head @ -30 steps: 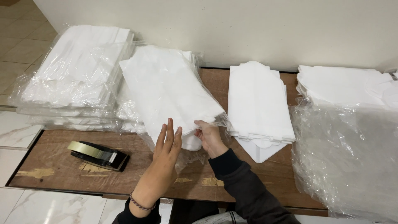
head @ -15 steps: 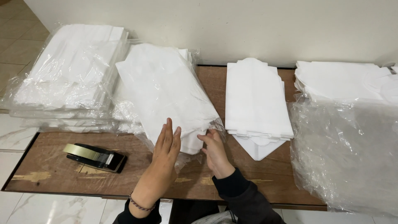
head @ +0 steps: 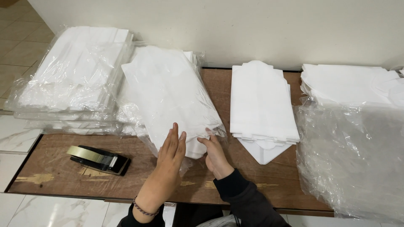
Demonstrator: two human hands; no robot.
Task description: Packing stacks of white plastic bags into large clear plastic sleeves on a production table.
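The left hand [head: 170,151] lies flat, fingers together, on a clear plastic bag [head: 168,94] holding folded white cloth. The right hand [head: 214,153] pinches the bag's near edge. A tape dispenser [head: 99,159] sits at nine o'clock on the table [head: 59,176].

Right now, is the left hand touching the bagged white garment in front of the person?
Touching. The head view shows the left hand lying flat on the near end of the bagged white garment, fingers overlapping it with no gap.
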